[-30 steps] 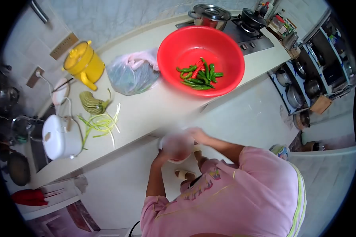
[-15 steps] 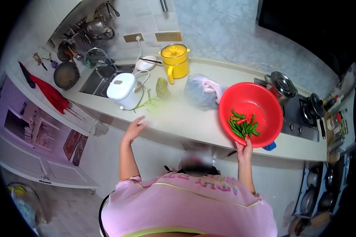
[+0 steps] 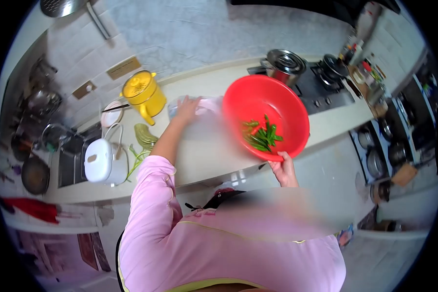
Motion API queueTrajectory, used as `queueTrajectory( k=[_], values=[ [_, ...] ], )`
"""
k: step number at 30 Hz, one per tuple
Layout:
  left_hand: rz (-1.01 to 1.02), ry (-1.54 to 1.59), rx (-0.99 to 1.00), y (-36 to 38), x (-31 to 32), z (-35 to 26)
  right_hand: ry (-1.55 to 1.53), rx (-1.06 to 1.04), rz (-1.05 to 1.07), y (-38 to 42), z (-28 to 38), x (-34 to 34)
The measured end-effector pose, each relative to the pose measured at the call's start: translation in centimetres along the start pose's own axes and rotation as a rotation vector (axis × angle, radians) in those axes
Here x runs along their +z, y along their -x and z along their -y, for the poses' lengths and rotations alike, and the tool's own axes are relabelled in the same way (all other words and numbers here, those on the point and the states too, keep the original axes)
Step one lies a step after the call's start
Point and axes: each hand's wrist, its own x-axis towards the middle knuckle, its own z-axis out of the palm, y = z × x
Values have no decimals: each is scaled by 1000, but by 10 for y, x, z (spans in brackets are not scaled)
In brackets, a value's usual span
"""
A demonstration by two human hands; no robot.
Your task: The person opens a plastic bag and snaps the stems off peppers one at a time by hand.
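Observation:
My right hand (image 3: 284, 169) grips the near rim of a large red plastic basin (image 3: 294, 109), thumb over the edge. Inside, green and red chili peppers (image 3: 265, 136) lie gathered toward the near side. The basin is tilted toward me above the counter's right part. My left hand (image 3: 187, 108) reaches across the counter with fingers spread on a pale plastic bag (image 3: 210, 105). The bag holds something pinkish that I cannot make out, and the basin stands close to its right.
On the counter (image 3: 204, 155) are a yellow electric pot (image 3: 142, 92), a white appliance (image 3: 102, 163), a light-green vegetable (image 3: 143, 136) and green stalks (image 3: 136, 160). A sink (image 3: 75, 160) lies left. A steel pot (image 3: 285, 65) stands by the gas stove (image 3: 326, 92) at right.
My left hand has moved from the counter's front edge out to the plastic bag. My right hand keeps hold of the basin. The whole view has turned toward the right.

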Motion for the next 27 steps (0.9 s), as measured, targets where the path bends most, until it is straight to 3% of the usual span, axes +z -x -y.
queueTrajectory(
  k=[2, 4, 6, 9, 12, 17, 24, 27],
  values=[
    [177, 114, -111, -10, 15, 7, -42, -13, 45, 1, 0, 4],
    [-134, 572, -189, 4, 8, 12, -80, -1, 104, 5, 0, 9],
    [-365, 786, -491, 15, -19, 15, -123, -9, 96, 4, -1, 18],
    [-403, 1503, -439, 18, -52, 25, -89, -26, 87, -5, -2, 29],
    [-472, 1844, -315, 23, -87, 15, -22, 4, 141, -25, -6, 38],
    [-411, 1916, -193, 48, -145, -8, 19, 18, 111, -73, -29, 62],
    [-597, 1808, -420, 102, -142, -8, -24, 185, 195, -101, -72, 66],
    [-604, 1782, -355, 134, -140, -7, 14, 278, 188, -107, -85, 56]
  ],
)
